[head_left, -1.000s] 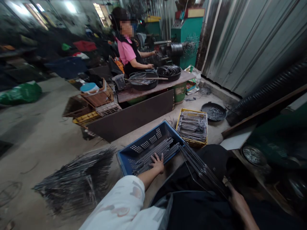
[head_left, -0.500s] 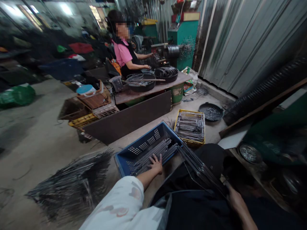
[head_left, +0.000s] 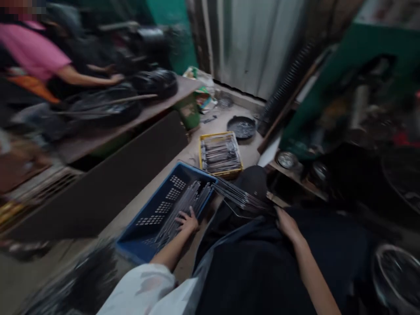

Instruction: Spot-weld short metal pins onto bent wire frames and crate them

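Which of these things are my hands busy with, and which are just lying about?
In use:
Metal rods in the blue crate, left hand spread over them
Wire bundle, apparently gripped by the right hand

Probably just lying about:
Black pan on the floor
Bag near the wall
Yellow crate of wire pieces, though possibly related

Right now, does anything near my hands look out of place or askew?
One wire stands out from the bundle at your right hand, making an angled corner while the others lie close together. I can't tell whether it's damaged or merely slipped loose.
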`<control>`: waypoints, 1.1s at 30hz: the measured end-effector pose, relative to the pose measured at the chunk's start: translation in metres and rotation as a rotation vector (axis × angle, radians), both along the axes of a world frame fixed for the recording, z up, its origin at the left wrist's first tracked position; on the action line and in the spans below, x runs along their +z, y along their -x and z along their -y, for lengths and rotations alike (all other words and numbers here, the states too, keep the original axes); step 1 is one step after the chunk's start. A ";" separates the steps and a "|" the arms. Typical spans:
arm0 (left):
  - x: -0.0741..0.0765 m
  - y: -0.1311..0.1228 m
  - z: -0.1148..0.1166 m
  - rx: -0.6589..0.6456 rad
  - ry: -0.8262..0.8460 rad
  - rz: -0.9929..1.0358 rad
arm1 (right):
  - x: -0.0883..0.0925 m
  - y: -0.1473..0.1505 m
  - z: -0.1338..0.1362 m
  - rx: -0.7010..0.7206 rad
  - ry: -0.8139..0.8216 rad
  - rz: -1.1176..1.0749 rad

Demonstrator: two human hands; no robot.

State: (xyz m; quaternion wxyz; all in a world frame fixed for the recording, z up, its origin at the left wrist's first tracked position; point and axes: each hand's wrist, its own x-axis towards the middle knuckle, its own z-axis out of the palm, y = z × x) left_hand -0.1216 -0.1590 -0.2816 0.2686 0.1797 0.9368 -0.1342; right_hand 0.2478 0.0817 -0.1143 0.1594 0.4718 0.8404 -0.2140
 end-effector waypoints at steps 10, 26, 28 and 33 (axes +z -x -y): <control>0.129 0.006 -0.068 -0.376 -0.479 0.012 | 0.028 -0.001 -0.010 -0.064 0.119 -0.135; 0.245 -0.052 -0.187 -0.918 -0.821 0.488 | 0.033 -0.024 -0.042 -0.635 0.016 -0.600; 0.254 -0.050 -0.196 -0.900 -0.818 0.528 | 0.030 -0.031 -0.044 -0.694 -0.043 -0.681; 0.286 -0.046 -0.232 -0.861 -0.822 0.527 | 0.018 -0.045 -0.049 -0.819 -0.136 -0.854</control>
